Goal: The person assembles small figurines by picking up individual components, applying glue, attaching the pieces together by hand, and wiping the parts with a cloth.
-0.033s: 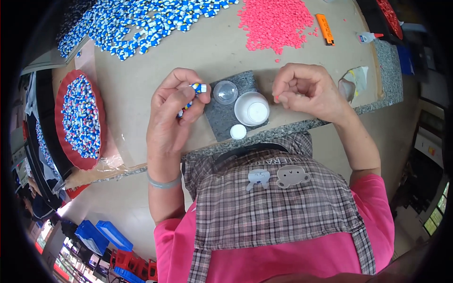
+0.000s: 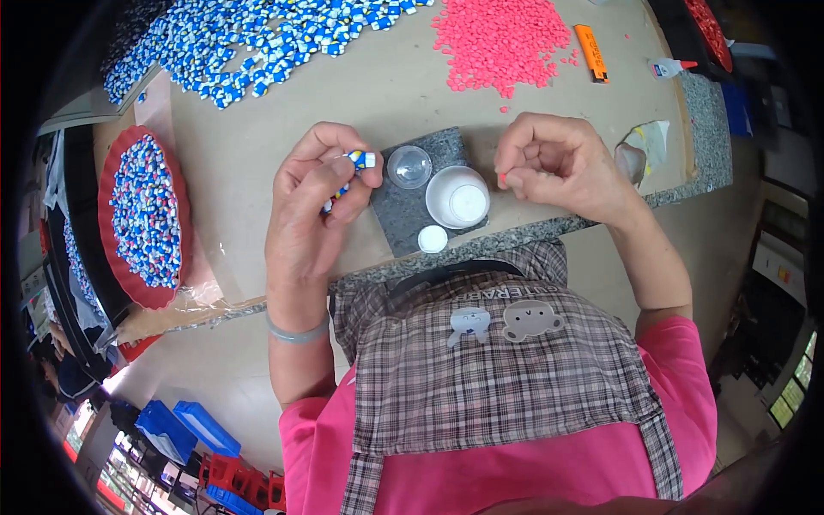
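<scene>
My left hand [image 2: 318,189] is closed around a few small blue, white and yellow pieces [image 2: 364,160]; one juts out between thumb and fingers, the rest partly hidden in the palm. My right hand [image 2: 554,163] pinches a tiny pink piece [image 2: 502,178] between thumb and forefinger. Between the hands, a dark stone slab [image 2: 396,215] carries a clear round cup [image 2: 409,167], a white tub [image 2: 439,199] with a white disc inside, and a small white cap [image 2: 433,239]. Neither hand touches these containers.
Blue and white pieces [image 2: 232,51] spread across the far left, beside a heap of flat pink pieces [image 2: 502,43]. An orange box [image 2: 591,53] and a glue bottle [image 2: 665,68] lie far right. A red scalloped tray [image 2: 107,215] of mixed pieces stands left. The granite edge [image 2: 549,232] runs before me.
</scene>
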